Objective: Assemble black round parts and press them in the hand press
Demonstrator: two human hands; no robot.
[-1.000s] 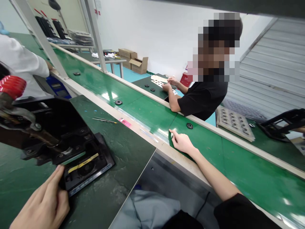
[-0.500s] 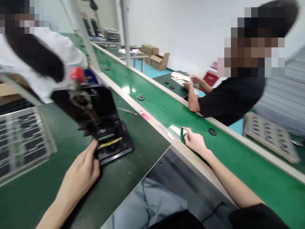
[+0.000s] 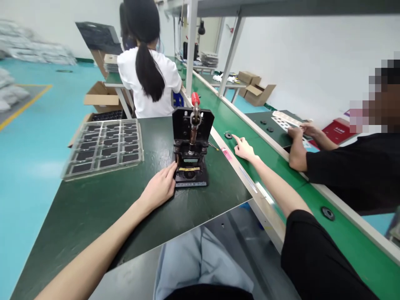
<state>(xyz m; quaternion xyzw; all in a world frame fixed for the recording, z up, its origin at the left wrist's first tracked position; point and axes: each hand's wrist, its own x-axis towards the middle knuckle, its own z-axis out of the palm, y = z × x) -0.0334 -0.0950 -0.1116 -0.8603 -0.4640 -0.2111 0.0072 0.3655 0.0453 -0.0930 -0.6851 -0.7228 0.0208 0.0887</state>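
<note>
Factory floor w/ teal paint, white walls; a dark green work table point(image 3: 93, 208) sits beside a long glossy green conveyor belt point(image 3: 281, 166) running from approx 5 o'clock up to 12. On the table, near centre, stands a small black toggle-clamp press w/ a red-capped lever point(image 3: 191, 146), upright, its black base plate carrying a yellow strip at the front. Left hand point(image 3: 160, 188) rests on the table at the press's 8 o'clock, fingertips touching the base's left front corner; fingers loosely curled, nothing held in them. Right hand point(image 3: 244, 149) reaches out over the belt at the press's 3 o'clock, index finger stretched toward a small black round disc point(image 3: 228, 135) lying on the belt; fingertip is just beside the disc, can't tell if it touches; hand mostly open, holding nothing. A clear plastic tray of black rectangular parts point(image 3: 103, 146) lies on the table at the press's 9 o'clock, well apart from it. Another black round disc point(image 3: 328, 213) sits on the belt at 4 o'clock. Across the belt a person in a black shirt point(image 3: 350, 166) has both hands on a perforated white sheet point(image 3: 286, 118). At 11 o'clock a person in a white top point(image 3: 146, 87) faces away. Cardboard boxes point(image 3: 256, 89) sit by the far wall.
</note>
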